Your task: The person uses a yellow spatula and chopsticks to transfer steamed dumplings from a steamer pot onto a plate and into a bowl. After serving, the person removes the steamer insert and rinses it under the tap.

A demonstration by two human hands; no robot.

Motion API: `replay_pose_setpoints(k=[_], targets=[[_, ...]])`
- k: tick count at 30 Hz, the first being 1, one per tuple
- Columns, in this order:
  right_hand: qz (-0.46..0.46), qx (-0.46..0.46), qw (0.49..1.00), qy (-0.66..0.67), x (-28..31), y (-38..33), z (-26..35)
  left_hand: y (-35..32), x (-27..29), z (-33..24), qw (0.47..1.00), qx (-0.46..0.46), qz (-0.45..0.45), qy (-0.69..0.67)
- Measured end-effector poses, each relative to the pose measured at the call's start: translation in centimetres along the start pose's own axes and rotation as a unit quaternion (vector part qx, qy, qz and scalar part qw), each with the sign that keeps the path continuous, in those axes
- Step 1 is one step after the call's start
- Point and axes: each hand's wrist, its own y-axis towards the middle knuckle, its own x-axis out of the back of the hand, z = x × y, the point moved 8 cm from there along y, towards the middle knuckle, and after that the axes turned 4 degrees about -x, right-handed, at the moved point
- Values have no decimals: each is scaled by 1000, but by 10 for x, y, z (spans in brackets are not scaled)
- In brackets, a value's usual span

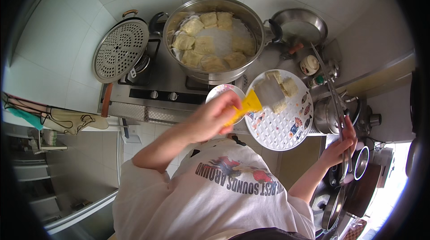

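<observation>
My left hand is closed round the yellow handle of a scraper. Its wide grey blade reaches over a white patterned plate, next to several pale, flat food pieces. Beyond my hand, a small white bowl is partly covered by it. My right hand grips a pair of long, thin chopsticks, which point away toward a frying pan. On the stove, a large steel steamer pot holds several flat, yellowish food pieces on a white liner.
A perforated steamer tray leans at the left of the stove. At the back right sits a steel frying pan. A lidded jar and a steel kettle stand right of the plate. A cleaver-like brown handle hangs by the counter's left end.
</observation>
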Motion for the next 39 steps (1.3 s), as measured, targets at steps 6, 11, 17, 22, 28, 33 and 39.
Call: replay_pose_setpoints(k=[6,11,17,22,28,33,39], targets=[[157,40,976,148,-126,44,26,-31,110,-106,949,-144,-243,140],[224,50,960,160,-195,55,54,-46,146,-133,930,-156,-291,161],[257,30,963,72,-215,52,57,-13,163,-106,943,-54,-272,183],[249,10,967,55,-221,44,48,25,182,-104,930,-13,-276,242],[310,36,948,55,-259,27,36,66,203,-89,947,19,-265,179],[375,41,922,90,-292,10,18,77,213,-68,941,42,-276,191],[360,49,928,80,-306,3,9,71,219,-60,937,46,-291,190]])
